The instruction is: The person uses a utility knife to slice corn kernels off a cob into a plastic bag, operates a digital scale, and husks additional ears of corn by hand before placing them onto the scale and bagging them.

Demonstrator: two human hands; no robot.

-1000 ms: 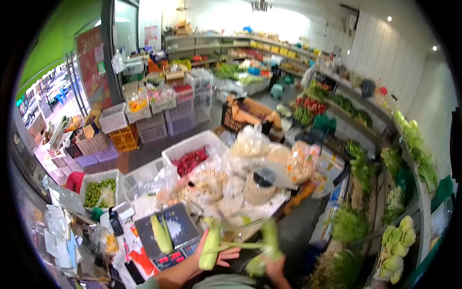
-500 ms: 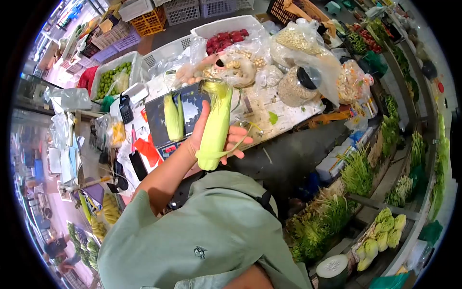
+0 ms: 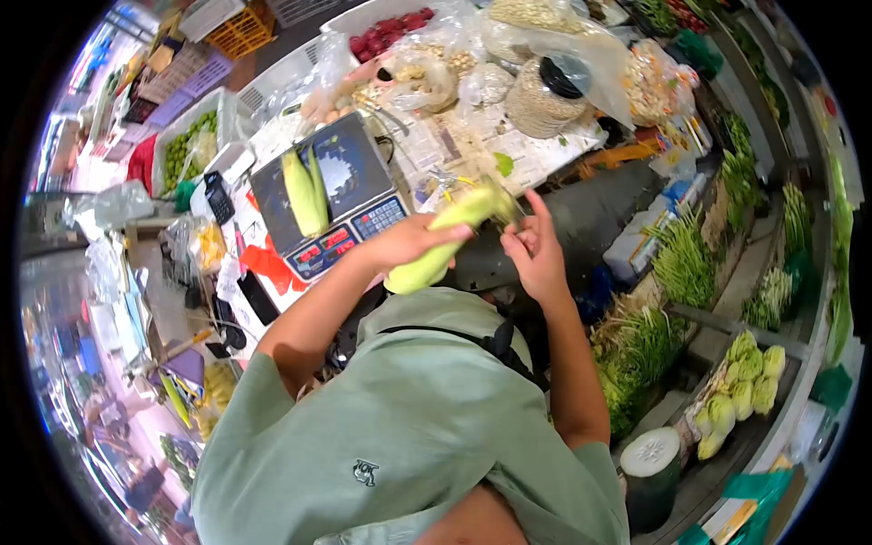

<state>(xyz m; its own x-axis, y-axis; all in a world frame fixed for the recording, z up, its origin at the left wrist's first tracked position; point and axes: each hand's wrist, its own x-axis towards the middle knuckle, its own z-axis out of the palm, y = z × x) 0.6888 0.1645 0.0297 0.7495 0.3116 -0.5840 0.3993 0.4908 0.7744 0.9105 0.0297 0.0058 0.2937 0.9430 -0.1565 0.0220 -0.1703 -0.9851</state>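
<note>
My left hand (image 3: 413, 242) is wrapped round an ear of corn (image 3: 425, 265) in a pale green husk, held above the front edge of the table. The silk end of the ear points up and to the right. My right hand (image 3: 536, 250) is at that silk end, thumb and fingers drawn together, with the index finger raised; what they pinch is too small to make out. To the left, another husked ear (image 3: 303, 195) lies on the black plate of a digital scale (image 3: 350, 163) with red lit displays.
Bags of nuts (image 3: 422, 84), a jar of grain (image 3: 543, 98) and a box of red fruit (image 3: 391, 34) stand behind. A phone (image 3: 257, 296) lies left of the scale. Leafy greens (image 3: 683, 259) and a cut gourd (image 3: 650, 472) are at the right.
My right hand has come into view at the silk end. The held ear has tilted to the right, and my left hand has closed round it. The view has shifted.
</note>
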